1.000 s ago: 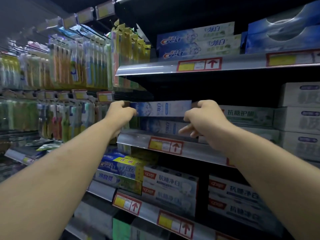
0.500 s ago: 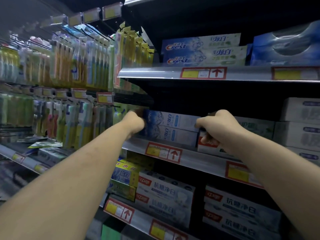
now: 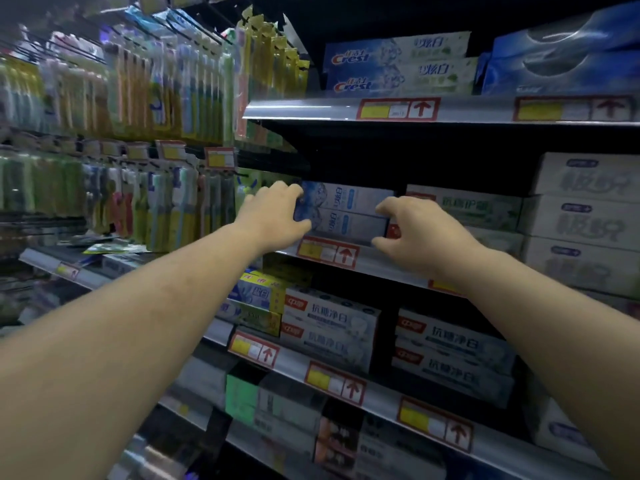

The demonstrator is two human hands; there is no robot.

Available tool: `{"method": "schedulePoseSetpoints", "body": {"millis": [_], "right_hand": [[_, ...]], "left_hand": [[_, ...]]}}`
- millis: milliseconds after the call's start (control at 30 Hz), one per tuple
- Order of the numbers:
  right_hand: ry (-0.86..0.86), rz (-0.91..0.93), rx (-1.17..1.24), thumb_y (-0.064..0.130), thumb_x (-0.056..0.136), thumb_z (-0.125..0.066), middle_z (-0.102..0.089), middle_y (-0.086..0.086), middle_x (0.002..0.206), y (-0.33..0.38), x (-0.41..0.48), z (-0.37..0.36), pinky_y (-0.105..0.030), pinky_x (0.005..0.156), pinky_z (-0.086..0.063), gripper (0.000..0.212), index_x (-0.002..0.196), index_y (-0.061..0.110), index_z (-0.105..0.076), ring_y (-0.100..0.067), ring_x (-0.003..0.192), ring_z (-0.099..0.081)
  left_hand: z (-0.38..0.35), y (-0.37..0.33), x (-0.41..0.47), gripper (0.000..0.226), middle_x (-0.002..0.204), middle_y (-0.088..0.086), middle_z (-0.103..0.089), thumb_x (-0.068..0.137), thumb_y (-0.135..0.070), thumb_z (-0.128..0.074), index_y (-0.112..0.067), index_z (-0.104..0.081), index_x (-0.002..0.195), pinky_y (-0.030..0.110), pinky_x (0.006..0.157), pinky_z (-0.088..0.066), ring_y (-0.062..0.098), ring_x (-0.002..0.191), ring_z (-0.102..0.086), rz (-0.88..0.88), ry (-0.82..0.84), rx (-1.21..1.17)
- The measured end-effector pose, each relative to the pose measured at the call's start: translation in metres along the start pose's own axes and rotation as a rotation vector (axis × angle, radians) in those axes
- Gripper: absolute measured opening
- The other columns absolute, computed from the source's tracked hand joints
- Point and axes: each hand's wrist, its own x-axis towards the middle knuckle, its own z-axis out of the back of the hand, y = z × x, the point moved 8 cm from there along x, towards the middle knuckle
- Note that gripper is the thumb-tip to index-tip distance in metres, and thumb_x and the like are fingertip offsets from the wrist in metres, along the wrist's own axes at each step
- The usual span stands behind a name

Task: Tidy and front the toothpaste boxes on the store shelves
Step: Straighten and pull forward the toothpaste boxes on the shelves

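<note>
- Two blue-white toothpaste boxes (image 3: 346,211) lie stacked flat, one on the other, at the front of the middle shelf (image 3: 381,268), just behind a red-yellow price tag (image 3: 327,251).
- 1 s ago the upper box was up in the air between both hands. Now it is down on the lower one, fronts roughly flush.
- left hand (image 3: 273,216) is at the left end of the stack, grip curled round that end: fingers over the upper box corner, thumb on the lower box.
- right hand (image 3: 415,233) is at the right end. Its grip has loosened from a fist into a wide claw holding nothing, index tip touching the upper box end, thumb low near the shelf lip.
- Green-white boxes (image 3: 478,207) sit just beside the stack on the right, partly behind the right hand.
- Crest boxes (image 3: 398,64) are stacked on the shelf above.
- Toothbrush packs (image 3: 138,98) hang at left, blurred.
</note>
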Motion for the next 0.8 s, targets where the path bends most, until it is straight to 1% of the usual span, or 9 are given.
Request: {"method": "schedulePoseSetpoints", "body": {"millis": [33,100,167,267,400,467,633,800], "right_hand": [[0.015,0.01,-0.014,0.037,0.097,-0.065,-0.055,-0.004,0.143,0.003,-0.008,-0.004,-0.045,0.1,-0.051,0.057,0.147,0.019,-0.046,-0.027,0.126,-0.055],[0.025,0.038,-0.04,0.036,0.098,-0.063,-0.051,-0.003,0.147,0.01,-0.027,-0.009,-0.042,0.103,-0.049,0.059,0.151,0.019,-0.042,-0.025,0.131,-0.051],[0.036,0.057,-0.047,0.037,0.1,-0.062,-0.048,-0.003,0.151,0.014,-0.044,-0.016,-0.042,0.106,-0.047,0.062,0.153,0.02,-0.037,-0.025,0.134,-0.049],[0.066,0.049,-0.032,0.038,0.099,-0.062,-0.044,-0.004,0.153,0.016,-0.069,-0.027,-0.043,0.108,-0.045,0.065,0.155,0.021,-0.033,-0.026,0.137,-0.046],[0.087,0.035,0.001,0.038,0.098,-0.065,-0.041,-0.004,0.155,0.018,-0.109,-0.039,-0.04,0.107,-0.045,0.069,0.155,0.02,-0.032,-0.026,0.137,-0.046],[0.086,0.018,0.031,0.038,0.097,-0.067,-0.04,-0.004,0.156,0.016,-0.131,-0.043,-0.039,0.108,-0.044,0.07,0.155,0.02,-0.033,-0.026,0.138,-0.045],[0.114,-0.052,0.104,0.04,0.095,-0.07,-0.042,-0.003,0.153,0.004,-0.189,-0.063,-0.038,0.106,-0.046,0.074,0.156,0.021,-0.032,-0.026,0.136,-0.047],[0.162,-0.108,0.127,0.041,0.096,-0.068,-0.034,-0.001,0.159,-0.016,-0.235,-0.079,-0.038,0.111,-0.04,0.075,0.157,0.023,-0.028,-0.024,0.142,-0.039]], "left_hand": [[0.0,-0.003,-0.01,0.061,0.135,0.007,-0.053,0.091,-0.053,-0.061,-0.023,-0.048,0.141,0.052,0.105,-0.041,0.035,0.124,-0.052,-0.015,0.002,-0.005],[0.0,-0.012,-0.029,0.062,0.139,0.004,-0.052,0.09,-0.056,-0.061,-0.027,-0.047,0.144,0.05,0.106,-0.039,0.031,0.127,-0.05,-0.063,-0.012,-0.022],[0.004,-0.02,-0.049,0.06,0.138,0.0,-0.053,0.09,-0.057,-0.061,-0.029,-0.049,0.141,0.048,0.105,-0.04,0.028,0.127,-0.052,-0.126,-0.049,-0.041],[0.004,-0.029,-0.08,0.06,0.138,-0.002,-0.054,0.09,-0.06,-0.06,-0.029,-0.049,0.141,0.047,0.103,-0.041,0.025,0.126,-0.053,-0.169,-0.055,-0.049],[-0.003,-0.038,-0.124,0.063,0.143,-0.001,-0.052,0.091,-0.058,-0.061,-0.027,-0.048,0.144,0.043,0.103,-0.042,0.023,0.129,-0.051,-0.187,-0.009,-0.024],[-0.007,-0.043,-0.147,0.064,0.145,-0.001,-0.051,0.091,-0.057,-0.063,-0.026,-0.047,0.145,0.044,0.105,-0.04,0.023,0.131,-0.05,-0.189,0.006,-0.022],[-0.029,-0.064,-0.205,0.067,0.14,-0.001,-0.052,0.088,-0.061,-0.064,-0.027,-0.048,0.143,0.046,0.104,-0.042,0.025,0.128,-0.051,-0.205,0.046,-0.058],[-0.059,-0.094,-0.245,0.068,0.144,-0.003,-0.049,0.089,-0.06,-0.062,-0.029,-0.045,0.146,0.046,0.108,-0.04,0.023,0.132,-0.047,-0.238,0.137,-0.081]]}}
